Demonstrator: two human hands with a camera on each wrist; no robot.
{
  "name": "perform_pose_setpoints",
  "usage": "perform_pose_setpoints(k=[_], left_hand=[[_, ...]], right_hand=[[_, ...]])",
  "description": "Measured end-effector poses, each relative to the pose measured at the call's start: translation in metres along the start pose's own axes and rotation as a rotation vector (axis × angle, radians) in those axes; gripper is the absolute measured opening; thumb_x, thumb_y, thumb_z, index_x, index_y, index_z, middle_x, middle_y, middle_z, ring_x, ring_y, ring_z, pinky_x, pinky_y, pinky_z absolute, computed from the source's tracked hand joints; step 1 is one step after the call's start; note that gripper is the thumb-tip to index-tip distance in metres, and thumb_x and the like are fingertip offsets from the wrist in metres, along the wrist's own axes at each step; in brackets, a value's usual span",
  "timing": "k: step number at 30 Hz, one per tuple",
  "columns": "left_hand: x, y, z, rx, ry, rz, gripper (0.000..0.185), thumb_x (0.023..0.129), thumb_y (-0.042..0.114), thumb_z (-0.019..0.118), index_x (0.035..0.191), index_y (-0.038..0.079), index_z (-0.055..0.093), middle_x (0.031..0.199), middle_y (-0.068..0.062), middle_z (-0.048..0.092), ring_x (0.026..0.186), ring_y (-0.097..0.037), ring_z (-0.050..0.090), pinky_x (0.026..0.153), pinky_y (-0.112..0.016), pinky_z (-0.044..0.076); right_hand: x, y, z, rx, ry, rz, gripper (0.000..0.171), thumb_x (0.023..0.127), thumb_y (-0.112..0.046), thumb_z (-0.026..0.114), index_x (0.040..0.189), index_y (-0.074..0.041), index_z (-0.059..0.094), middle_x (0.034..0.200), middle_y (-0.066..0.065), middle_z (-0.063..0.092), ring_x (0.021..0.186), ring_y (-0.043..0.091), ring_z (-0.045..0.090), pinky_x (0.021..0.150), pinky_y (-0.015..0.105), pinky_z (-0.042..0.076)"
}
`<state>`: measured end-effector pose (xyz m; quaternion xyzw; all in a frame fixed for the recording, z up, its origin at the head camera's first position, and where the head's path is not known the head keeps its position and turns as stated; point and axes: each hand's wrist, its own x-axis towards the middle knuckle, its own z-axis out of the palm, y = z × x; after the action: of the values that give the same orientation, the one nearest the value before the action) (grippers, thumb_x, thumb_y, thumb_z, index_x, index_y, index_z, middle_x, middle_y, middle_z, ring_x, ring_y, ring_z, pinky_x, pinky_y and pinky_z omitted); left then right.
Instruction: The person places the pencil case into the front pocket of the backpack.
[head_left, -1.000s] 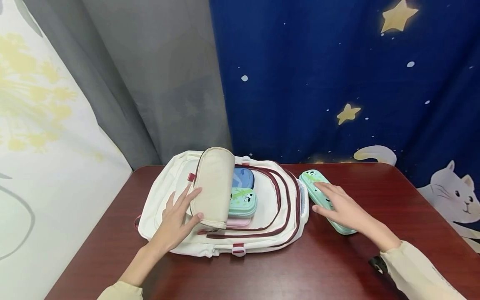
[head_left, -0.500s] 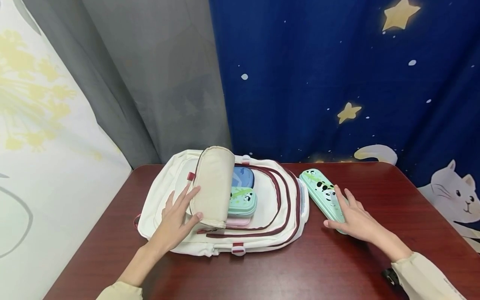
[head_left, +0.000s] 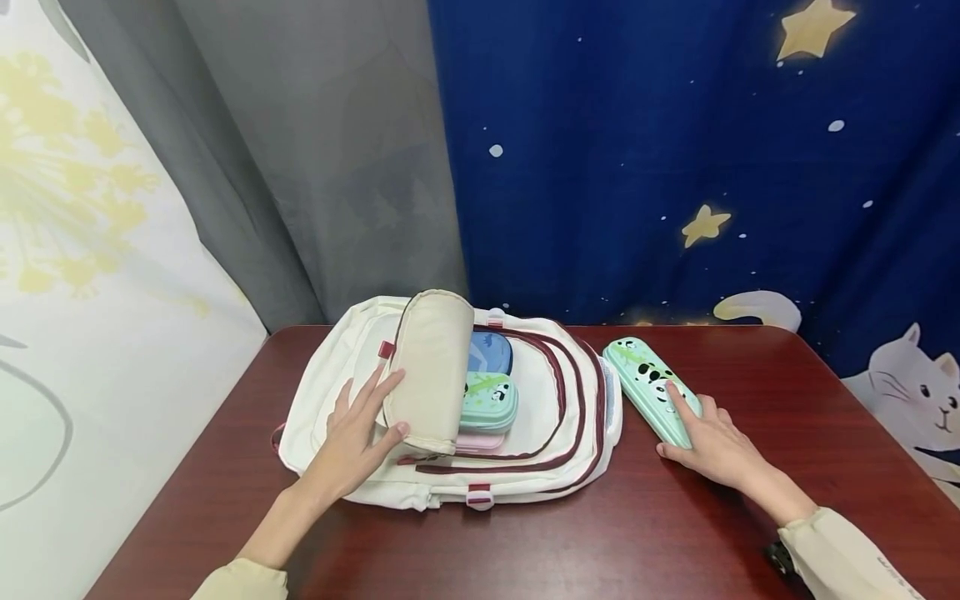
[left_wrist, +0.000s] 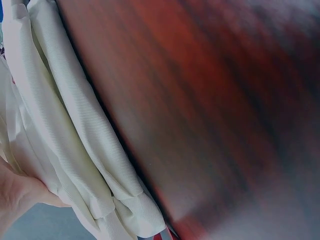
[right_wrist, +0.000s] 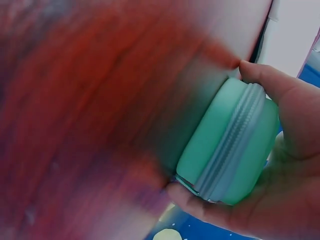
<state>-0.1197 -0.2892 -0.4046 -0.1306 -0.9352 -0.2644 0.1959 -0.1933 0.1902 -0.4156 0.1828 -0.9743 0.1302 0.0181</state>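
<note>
A cream backpack [head_left: 536,400] lies on the table with its front pocket unzipped and the beige flap [head_left: 431,367] folded back to the left. My left hand [head_left: 358,433] rests on that flap, fingers spread and fairly straight. Inside the pocket are a mint-green panda case [head_left: 489,403], a blue case [head_left: 489,352] and a pink item [head_left: 480,441], each partly covered by the flap. To the right of the bag, my right hand [head_left: 712,442] grips the near end of another mint-green panda pencil case [head_left: 645,379]. The right wrist view shows thumb and finger on either side of its zipped end [right_wrist: 230,145].
The dark red wooden table [head_left: 570,542] extends in front of the bag and to the right. Behind its far edge hang a grey curtain [head_left: 337,167] and a blue star-patterned curtain [head_left: 570,208]. A pale patterned drape [head_left: 112,333] borders the left side.
My right hand has drawn back from over the middle of the pencil case to its near end and taken hold there. My left hand has stayed on the flap.
</note>
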Motion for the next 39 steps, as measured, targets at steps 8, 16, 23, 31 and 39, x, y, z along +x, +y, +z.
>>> perform_pose_setpoints(k=[8,16,23,31,39], left_hand=[[-0.001,0.000,-0.001,-0.009,-0.017,-0.009,0.065,0.087,0.041,0.060,0.145,0.035,0.030,0.152,-0.006,0.023,0.133,-0.049,0.008,0.089,-0.074,0.016],[0.000,0.000,-0.002,-0.001,-0.014,-0.013,0.066,0.087,0.042,0.060,0.145,0.035,0.031,0.152,-0.006,0.023,0.134,-0.048,0.007,0.090,-0.073,0.016],[0.000,0.000,-0.001,-0.006,-0.004,0.008,0.065,0.088,0.041,0.059,0.145,0.032,0.031,0.150,-0.009,0.026,0.134,-0.049,0.008,0.091,-0.072,0.015],[0.000,0.000,-0.002,0.003,-0.020,-0.014,0.065,0.088,0.043,0.059,0.145,0.034,0.029,0.151,-0.005,0.024,0.133,-0.049,0.009,0.091,-0.072,0.016],[-0.001,0.000,-0.002,0.018,-0.030,-0.015,0.065,0.088,0.044,0.058,0.146,0.034,0.028,0.153,-0.004,0.020,0.132,-0.051,0.009,0.088,-0.074,0.017]], right_hand=[[0.002,0.005,-0.008,0.005,0.034,-0.040,0.089,0.077,-0.036,0.073,0.145,-0.003,0.026,0.120,0.038,0.034,0.094,0.048,0.044,0.066,0.055,0.043],[0.009,0.009,-0.035,-0.011,0.139,-0.126,0.089,0.075,-0.033,0.076,0.146,-0.007,0.029,0.122,0.038,0.035,0.096,0.050,0.044,0.070,0.058,0.040],[0.019,0.002,-0.048,-0.001,0.200,-0.229,0.088,0.072,-0.032,0.079,0.145,-0.015,0.034,0.125,0.032,0.037,0.097,0.044,0.044,0.072,0.056,0.039],[0.038,-0.018,-0.055,0.058,0.249,-0.337,0.086,0.070,-0.029,0.081,0.143,-0.020,0.039,0.130,0.023,0.040,0.103,0.037,0.044,0.075,0.052,0.038],[0.062,-0.044,-0.051,0.106,0.162,-0.445,0.085,0.068,-0.026,0.083,0.142,-0.021,0.041,0.136,0.021,0.038,0.112,0.039,0.041,0.084,0.052,0.036]])
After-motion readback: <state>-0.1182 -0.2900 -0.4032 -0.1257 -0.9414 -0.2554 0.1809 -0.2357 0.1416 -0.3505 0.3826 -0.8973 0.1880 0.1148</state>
